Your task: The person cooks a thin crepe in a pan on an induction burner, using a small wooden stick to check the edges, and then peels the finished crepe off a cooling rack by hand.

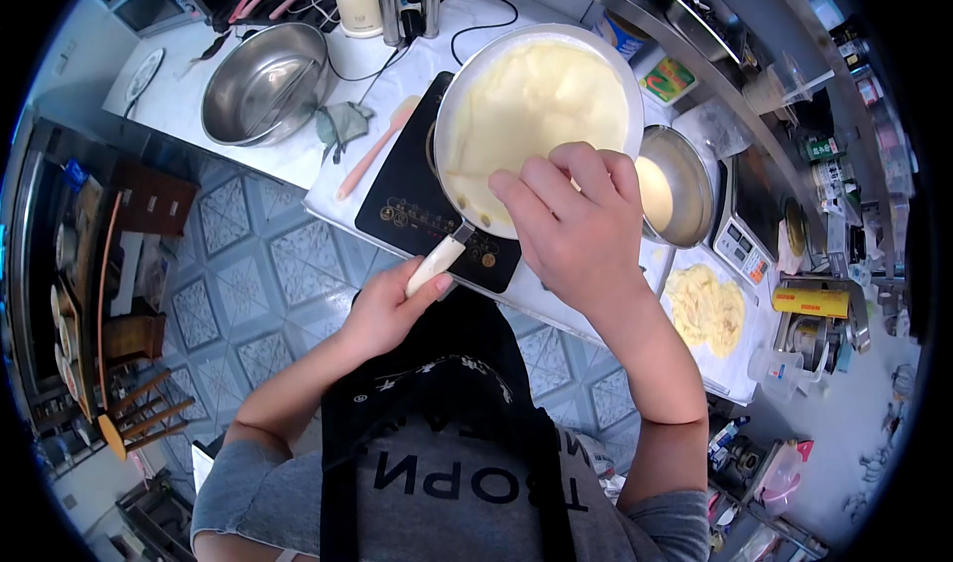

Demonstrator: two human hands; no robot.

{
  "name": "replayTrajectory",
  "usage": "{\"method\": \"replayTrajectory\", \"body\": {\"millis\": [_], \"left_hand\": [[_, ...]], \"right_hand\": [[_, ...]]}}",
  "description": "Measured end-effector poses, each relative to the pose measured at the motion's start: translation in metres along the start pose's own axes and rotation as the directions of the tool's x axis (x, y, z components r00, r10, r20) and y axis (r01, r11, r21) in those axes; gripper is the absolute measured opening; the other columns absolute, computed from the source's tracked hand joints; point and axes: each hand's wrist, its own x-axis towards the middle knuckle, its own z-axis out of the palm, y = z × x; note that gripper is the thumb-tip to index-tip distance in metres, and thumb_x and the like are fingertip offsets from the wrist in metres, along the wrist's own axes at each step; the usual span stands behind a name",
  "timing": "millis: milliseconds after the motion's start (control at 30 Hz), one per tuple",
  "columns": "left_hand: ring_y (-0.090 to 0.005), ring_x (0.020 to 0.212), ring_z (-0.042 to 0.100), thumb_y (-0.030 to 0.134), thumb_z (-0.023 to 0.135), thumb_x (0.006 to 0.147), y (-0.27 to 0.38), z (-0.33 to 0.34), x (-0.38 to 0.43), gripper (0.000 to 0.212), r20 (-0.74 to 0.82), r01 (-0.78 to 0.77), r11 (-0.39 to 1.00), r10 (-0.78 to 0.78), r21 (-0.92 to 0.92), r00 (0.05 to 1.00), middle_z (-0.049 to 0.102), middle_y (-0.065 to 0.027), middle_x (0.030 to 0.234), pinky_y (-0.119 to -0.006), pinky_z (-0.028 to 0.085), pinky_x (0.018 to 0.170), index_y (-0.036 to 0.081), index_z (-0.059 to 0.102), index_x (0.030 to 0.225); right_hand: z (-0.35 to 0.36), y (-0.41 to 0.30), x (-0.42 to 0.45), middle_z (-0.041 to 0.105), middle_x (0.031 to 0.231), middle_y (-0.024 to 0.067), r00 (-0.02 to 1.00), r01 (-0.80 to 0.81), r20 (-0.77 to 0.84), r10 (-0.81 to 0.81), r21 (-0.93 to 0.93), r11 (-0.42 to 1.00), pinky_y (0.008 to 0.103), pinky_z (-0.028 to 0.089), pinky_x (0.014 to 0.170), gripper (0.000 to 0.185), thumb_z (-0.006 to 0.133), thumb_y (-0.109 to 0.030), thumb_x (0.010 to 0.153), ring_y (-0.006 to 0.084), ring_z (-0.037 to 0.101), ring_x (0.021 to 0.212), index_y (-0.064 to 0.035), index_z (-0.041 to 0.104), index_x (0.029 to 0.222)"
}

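My left hand (391, 301) grips the pale handle of a frying pan (444, 137), tilted above a black induction cooktop (394, 182). A thin yellow crepe (536, 100) covers the pan's inside. Over the pan's near right edge is my right hand (581, 219), its fingers bent down at the crepe; whether they pinch its edge is hidden. Right of the pan stands a steel bowl (692, 190) with pale yellow batter (655, 195) in it. Cooked yellow crepes (706, 309) lie in a crumpled pile on the white surface at the right.
A pink spatula (376, 149) and a grey-green cloth (342, 124) lie left of the cooktop. Farther left stands a large steel basin (264, 85). A digital kitchen scale (744, 245) is beside the batter bowl, near a yellow box (810, 302). A metal shelf runs along the right.
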Motion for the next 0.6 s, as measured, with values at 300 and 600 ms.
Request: {"method": "replayTrajectory", "body": {"millis": [300, 600], "left_hand": [[-0.0023, 0.046, 0.038, 0.033, 0.056, 0.097, 0.005, 0.004, -0.002, 0.027, 0.089, 0.108, 0.947, -0.085, -0.302, 0.992, 0.041, 0.0072, 0.059, -0.020, 0.030, 0.042, 0.006, 0.054, 0.094], [-0.0031, 0.048, 0.041, 0.037, 0.057, 0.096, 0.003, 0.002, 0.000, 0.033, 0.083, 0.178, 0.919, -0.159, -0.351, 0.984, 0.043, 0.0062, 0.060, -0.021, 0.034, 0.045, 0.005, 0.058, 0.105]], "right_hand": [[-0.019, -0.005, -0.031, 0.053, 0.082, -0.0025, 0.997, 0.001, 0.080, 0.004, -0.067, 0.998, 0.0310, 0.039, 0.072, 0.020, 0.065, -0.016, 0.068, 0.0158, 0.052, 0.081, -0.0131, 0.065, 0.088], [-0.047, 0.024, -0.072, 0.055, 0.074, -0.0007, 0.925, -0.337, 0.124, 0.359, -0.168, 0.926, 0.0346, 0.035, 0.069, 0.011, 0.073, -0.011, 0.073, 0.0200, 0.052, 0.077, -0.0119, 0.067, 0.082]]}}
